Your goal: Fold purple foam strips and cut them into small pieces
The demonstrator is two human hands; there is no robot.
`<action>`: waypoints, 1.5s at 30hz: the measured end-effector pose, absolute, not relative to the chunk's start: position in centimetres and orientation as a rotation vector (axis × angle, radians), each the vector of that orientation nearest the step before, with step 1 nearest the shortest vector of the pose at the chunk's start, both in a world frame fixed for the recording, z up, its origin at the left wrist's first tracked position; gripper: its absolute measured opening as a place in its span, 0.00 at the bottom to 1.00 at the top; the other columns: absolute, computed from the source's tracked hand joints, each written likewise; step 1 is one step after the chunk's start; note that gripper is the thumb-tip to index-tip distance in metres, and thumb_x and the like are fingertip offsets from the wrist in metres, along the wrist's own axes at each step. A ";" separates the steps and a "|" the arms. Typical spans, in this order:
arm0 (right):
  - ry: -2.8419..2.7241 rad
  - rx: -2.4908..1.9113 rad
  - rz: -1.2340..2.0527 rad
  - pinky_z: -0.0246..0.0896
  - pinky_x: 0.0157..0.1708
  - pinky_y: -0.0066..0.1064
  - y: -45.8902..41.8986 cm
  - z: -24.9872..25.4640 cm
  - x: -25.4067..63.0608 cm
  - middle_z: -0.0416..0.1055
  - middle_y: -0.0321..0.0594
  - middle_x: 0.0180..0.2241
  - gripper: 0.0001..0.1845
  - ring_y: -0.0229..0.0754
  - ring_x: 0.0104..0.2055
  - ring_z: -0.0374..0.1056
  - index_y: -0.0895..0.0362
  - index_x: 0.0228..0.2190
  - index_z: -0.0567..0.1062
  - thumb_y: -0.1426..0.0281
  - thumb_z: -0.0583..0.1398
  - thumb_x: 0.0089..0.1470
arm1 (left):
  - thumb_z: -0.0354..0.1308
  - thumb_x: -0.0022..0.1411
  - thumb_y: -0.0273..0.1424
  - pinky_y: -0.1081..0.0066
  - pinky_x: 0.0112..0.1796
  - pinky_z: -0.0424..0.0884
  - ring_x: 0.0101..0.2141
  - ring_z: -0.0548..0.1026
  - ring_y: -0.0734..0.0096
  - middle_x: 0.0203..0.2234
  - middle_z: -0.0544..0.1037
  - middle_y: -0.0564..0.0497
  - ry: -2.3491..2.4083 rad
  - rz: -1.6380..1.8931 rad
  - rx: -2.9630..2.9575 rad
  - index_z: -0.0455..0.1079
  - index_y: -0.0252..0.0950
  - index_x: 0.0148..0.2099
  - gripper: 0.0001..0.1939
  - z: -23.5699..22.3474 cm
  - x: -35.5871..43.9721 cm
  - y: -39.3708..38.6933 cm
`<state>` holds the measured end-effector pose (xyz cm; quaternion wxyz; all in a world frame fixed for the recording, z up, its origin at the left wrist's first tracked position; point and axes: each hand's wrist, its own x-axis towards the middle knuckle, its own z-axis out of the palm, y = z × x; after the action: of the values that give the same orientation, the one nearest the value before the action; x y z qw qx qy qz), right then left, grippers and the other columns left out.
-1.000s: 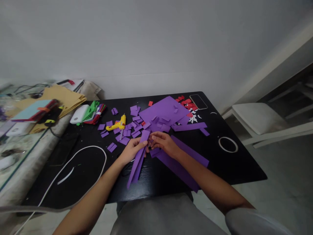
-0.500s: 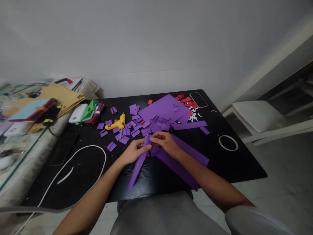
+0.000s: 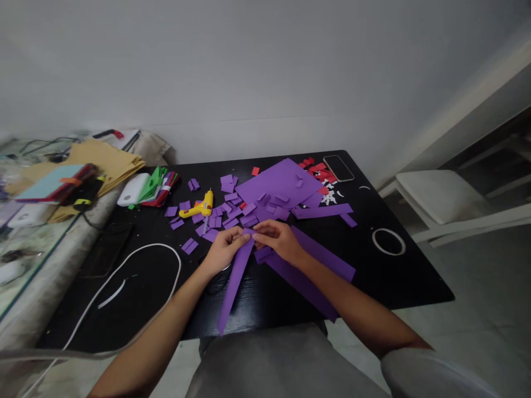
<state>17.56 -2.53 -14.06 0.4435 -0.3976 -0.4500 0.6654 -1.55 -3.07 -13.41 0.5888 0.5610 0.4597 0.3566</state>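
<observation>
A long purple paper strip (image 3: 234,287) slants from my fingers down toward the front edge of the black table. My left hand (image 3: 224,249) pinches it near the upper end, thumb on top. My right hand (image 3: 277,241) has its thumb and fingers closed at the same end of the strip; its fingertips partly cover it. Beneath my right forearm lies a larger purple paper piece (image 3: 327,254). Small cut purple paper pieces (image 3: 189,246) are scattered beyond and left of my hands, around a yellow glue gun (image 3: 199,206).
A purple sheet (image 3: 274,179) lies at the back, beside red paper scraps (image 3: 321,171), white scraps (image 3: 329,195) and a phone (image 3: 338,168). A tape ring (image 3: 389,242) is on the right. A white cable (image 3: 136,251) loops at left, near a bundle of coloured paper (image 3: 160,188).
Both hands have shifted slightly left. The strip has turned so that its broad face shows more, and its lower end hangs a little nearer the table's front edge.
</observation>
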 end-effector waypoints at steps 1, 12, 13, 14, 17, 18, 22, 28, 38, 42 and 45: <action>-1.113 -0.977 1.648 0.74 0.35 0.33 -2.5 -14.0 17.6 0.79 0.34 0.27 0.20 0.38 0.28 0.75 0.56 0.35 0.79 0.61 0.74 0.40 | 0.63 0.60 0.48 0.76 0.20 0.56 0.17 0.64 0.77 0.18 0.70 0.56 1.071 0.833 1.293 0.69 0.34 0.32 0.21 -13.4 -1.6 -3.1; -1.135 -0.982 1.595 0.75 0.37 0.36 -2.7 -14.0 17.6 0.79 0.36 0.28 0.17 0.40 0.29 0.75 0.56 0.33 0.81 0.62 0.74 0.40 | 0.60 0.62 0.49 0.75 0.20 0.64 0.18 0.71 0.73 0.19 0.77 0.52 1.061 0.769 1.279 0.71 0.34 0.35 0.21 -12.8 -1.5 -3.2; -1.139 -0.980 1.591 0.75 0.37 0.36 -2.7 -14.0 17.6 0.79 0.36 0.28 0.17 0.40 0.29 0.75 0.56 0.33 0.81 0.62 0.74 0.40 | 0.61 0.62 0.49 0.75 0.20 0.64 0.18 0.71 0.73 0.20 0.77 0.52 1.054 0.768 1.285 0.71 0.33 0.34 0.21 -12.8 -1.5 -3.2; -1.147 -0.977 1.587 0.75 0.37 0.36 -2.7 -14.0 17.6 0.80 0.36 0.28 0.17 0.40 0.29 0.75 0.56 0.33 0.81 0.62 0.74 0.40 | 0.61 0.62 0.49 0.75 0.20 0.64 0.18 0.71 0.73 0.20 0.77 0.52 1.045 0.765 1.286 0.71 0.33 0.34 0.21 -12.8 -1.5 -3.2; -1.165 -0.968 1.582 0.75 0.38 0.36 -2.7 -14.0 17.6 0.79 0.36 0.28 0.15 0.41 0.30 0.76 0.56 0.33 0.82 0.62 0.73 0.41 | 0.62 0.61 0.50 0.75 0.21 0.67 0.20 0.73 0.72 0.22 0.78 0.51 1.012 0.747 1.267 0.72 0.33 0.35 0.22 -12.9 -1.5 -3.2; -1.169 -0.967 1.583 0.74 0.38 0.36 -2.7 -14.0 17.6 0.79 0.36 0.28 0.15 0.41 0.30 0.76 0.55 0.33 0.82 0.62 0.73 0.42 | 0.62 0.61 0.50 0.75 0.22 0.68 0.20 0.74 0.71 0.22 0.78 0.51 1.002 0.737 1.257 0.72 0.33 0.36 0.22 -12.9 -1.5 -3.2; -1.199 -0.979 1.576 0.73 0.38 0.36 -2.7 -14.0 17.6 0.79 0.35 0.29 0.16 0.41 0.31 0.75 0.55 0.33 0.81 0.62 0.73 0.42 | 0.59 0.63 0.53 0.73 0.24 0.73 0.22 0.77 0.70 0.24 0.79 0.51 0.991 0.702 1.201 0.71 0.34 0.37 0.24 -13.5 -1.6 -3.1; -1.311 -0.981 1.444 0.69 0.38 0.33 -2.8 -13.9 17.6 0.75 0.36 0.30 0.13 0.40 0.33 0.72 0.54 0.31 0.78 0.61 0.72 0.45 | 0.55 0.63 0.57 0.68 0.26 0.78 0.23 0.79 0.65 0.24 0.80 0.49 1.004 0.676 1.096 0.69 0.34 0.38 0.27 -14.0 -1.4 -3.3; -1.496 -0.869 1.495 0.62 0.55 0.40 -2.9 -14.3 18.1 0.72 0.45 0.52 0.11 0.48 0.53 0.70 0.55 0.31 0.81 0.60 0.66 0.54 | 0.50 0.65 0.56 0.68 0.25 0.76 0.22 0.78 0.65 0.25 0.79 0.49 1.017 0.671 1.229 0.72 0.34 0.39 0.28 -13.6 -1.1 -3.9; -1.427 -0.855 1.548 0.63 0.54 0.40 -2.9 -14.3 18.0 0.71 0.45 0.53 0.11 0.48 0.52 0.70 0.54 0.31 0.82 0.60 0.68 0.51 | 0.46 0.68 0.56 0.67 0.28 0.76 0.25 0.78 0.65 0.27 0.79 0.47 0.929 0.609 1.315 0.72 0.34 0.36 0.30 -13.4 -1.3 -3.9; -1.411 -0.855 1.564 0.64 0.54 0.41 -2.9 -14.2 18.0 0.72 0.45 0.51 0.11 0.48 0.51 0.71 0.54 0.29 0.82 0.59 0.68 0.51 | 0.56 0.65 0.51 0.67 0.31 0.76 0.26 0.78 0.66 0.29 0.79 0.48 0.854 0.586 1.413 0.71 0.34 0.39 0.23 -13.1 -1.3 -3.9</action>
<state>18.02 -2.87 -14.16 0.4206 -0.3414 -0.5630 0.6241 -1.26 -3.92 -13.08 0.6402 0.6196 0.3744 0.2571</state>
